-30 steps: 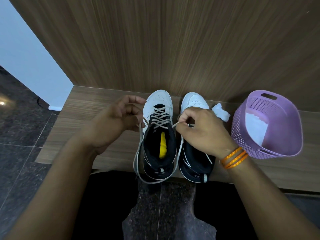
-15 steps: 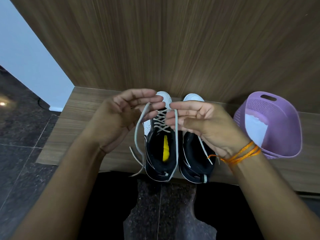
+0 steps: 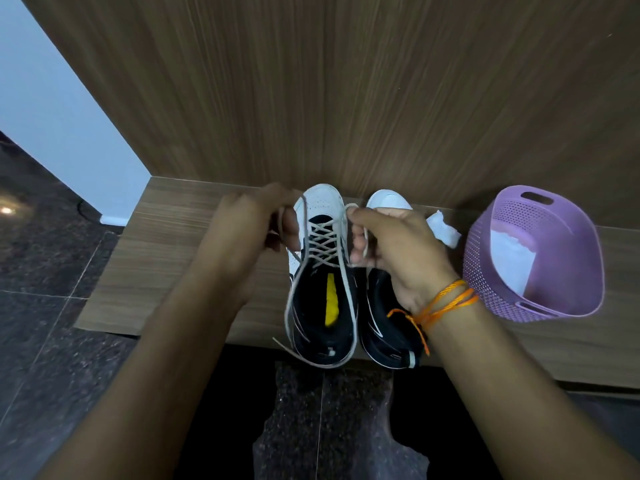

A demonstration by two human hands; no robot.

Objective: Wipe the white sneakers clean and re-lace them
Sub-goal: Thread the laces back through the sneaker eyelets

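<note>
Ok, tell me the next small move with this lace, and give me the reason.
Probably cross the two ends over the tongue and pull a first knot snug. The lace already criss-crosses the sneaker up to its opening, and the left hand and right hand each pinch one end beside it, slack trailing past the heel.

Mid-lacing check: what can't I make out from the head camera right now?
- Right sneaker: head view, its eyelets and any lace are hidden under the right hand.
- Left hand: blurred, so how its fingers hold the lace is unclear.
- White wipe: partly behind the right hand.
- White sheet in the purple basket: partly cut by the rim; what it is cannot be told.
</note>
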